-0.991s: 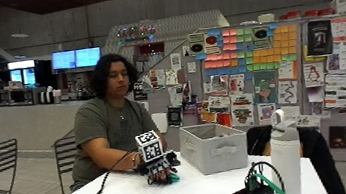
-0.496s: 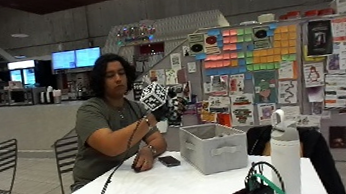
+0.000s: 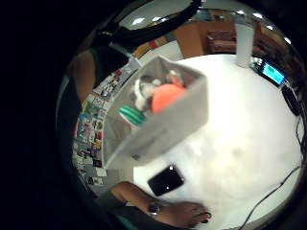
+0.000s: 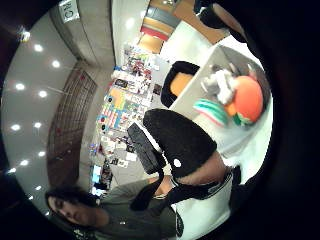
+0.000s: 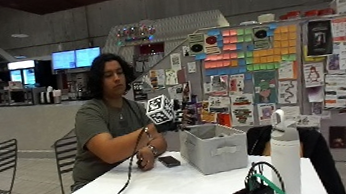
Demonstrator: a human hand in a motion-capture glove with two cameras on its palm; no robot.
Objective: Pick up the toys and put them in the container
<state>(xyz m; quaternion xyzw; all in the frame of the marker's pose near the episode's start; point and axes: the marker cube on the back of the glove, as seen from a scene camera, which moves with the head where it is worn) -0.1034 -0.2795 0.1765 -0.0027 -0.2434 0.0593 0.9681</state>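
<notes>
Gloved right hand (image 5: pixel 177 118) lower than half-second ago, now hovering over grey container (image 5: pixel 214 147) on white tabletop (image 5: pixel 172 190). Fingers (image 4: pixel 177 140) look loosely extended, holding nothing. Toys inside container: orange ball (image 3: pixel 165 97), green-striped toy (image 3: pixel 132 115), grey plush (image 3: pixel 146 88). Black phone (image 5: pixel 169 161) beside container. No legible writing.

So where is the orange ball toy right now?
The orange ball lies inside the grey container on the white table, beside a green striped toy and a grey plush toy.
</notes>
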